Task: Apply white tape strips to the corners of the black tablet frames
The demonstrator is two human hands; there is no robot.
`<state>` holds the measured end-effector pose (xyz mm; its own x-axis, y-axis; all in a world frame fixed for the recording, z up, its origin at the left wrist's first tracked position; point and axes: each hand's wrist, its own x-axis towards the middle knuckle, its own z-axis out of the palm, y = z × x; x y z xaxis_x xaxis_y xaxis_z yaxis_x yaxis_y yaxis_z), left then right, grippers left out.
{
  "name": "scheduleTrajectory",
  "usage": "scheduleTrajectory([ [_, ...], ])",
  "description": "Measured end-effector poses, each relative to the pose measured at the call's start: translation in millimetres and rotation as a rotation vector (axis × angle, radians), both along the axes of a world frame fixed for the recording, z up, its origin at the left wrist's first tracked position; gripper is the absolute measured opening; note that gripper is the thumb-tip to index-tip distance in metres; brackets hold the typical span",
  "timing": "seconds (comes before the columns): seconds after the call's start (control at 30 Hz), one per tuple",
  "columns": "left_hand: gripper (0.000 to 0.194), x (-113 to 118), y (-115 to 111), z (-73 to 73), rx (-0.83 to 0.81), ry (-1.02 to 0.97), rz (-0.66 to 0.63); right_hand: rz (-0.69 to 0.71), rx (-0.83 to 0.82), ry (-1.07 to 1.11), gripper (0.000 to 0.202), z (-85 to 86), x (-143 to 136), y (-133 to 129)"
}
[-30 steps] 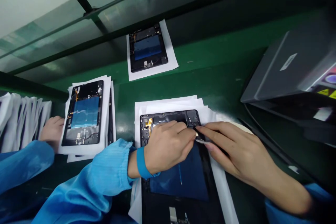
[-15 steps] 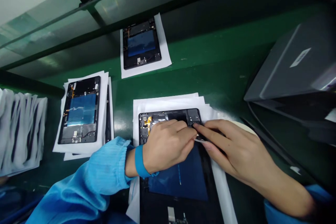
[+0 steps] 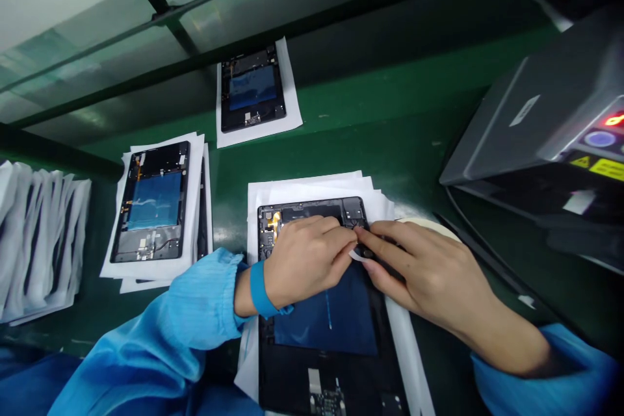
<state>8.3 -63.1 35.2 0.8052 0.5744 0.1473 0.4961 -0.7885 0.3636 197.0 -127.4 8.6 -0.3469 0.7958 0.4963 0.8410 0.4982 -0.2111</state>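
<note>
An opened tablet body [image 3: 336, 364] with a dark blue battery panel lies on white sheets [image 3: 312, 187] in front of me. My left hand [image 3: 309, 263], with a blue band round the wrist, reaches over its upper part, thumb and index finger pinched on one end of a small white strip [image 3: 357, 257]. From the right, my right hand [image 3: 424, 266] comes in with its index fingertip at the tablet's upper right part and its thumb beside the strip. The two hands' fingertips almost meet there.
More opened tablets lie on white sheets at the left [image 3: 155, 201] and at the back [image 3: 252, 88]. White sleeves [image 3: 43, 240] stand at the far left. A grey machine [image 3: 531, 110] with a red display is at the right, and a pale roll [image 3: 431, 227] lies behind my right hand.
The view has shifted a little to the right, bringing the machine's display into sight. Both hands stay over the same part of the tablet, and more of the white strip shows between them.
</note>
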Motion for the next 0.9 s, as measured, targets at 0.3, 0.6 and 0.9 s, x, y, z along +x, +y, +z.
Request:
scheduleTrajectory([
  [0.3,0.025,-0.2,0.6,-0.4,-0.026,0.014,0.003,0.013,-0.062,0.108,0.024,2.0,-0.4,2.4],
  [0.6,0.024,-3.3,3.8,-1.6,-0.074,-0.037,0.048,0.006,-0.045,0.051,0.025,0.7,0.1,0.2],
  [0.9,0.022,-4.1,7.6,-1.8,-0.074,-0.038,0.06,0.01,-0.031,-0.02,0.027,-0.7,0.7,-2.6],
])
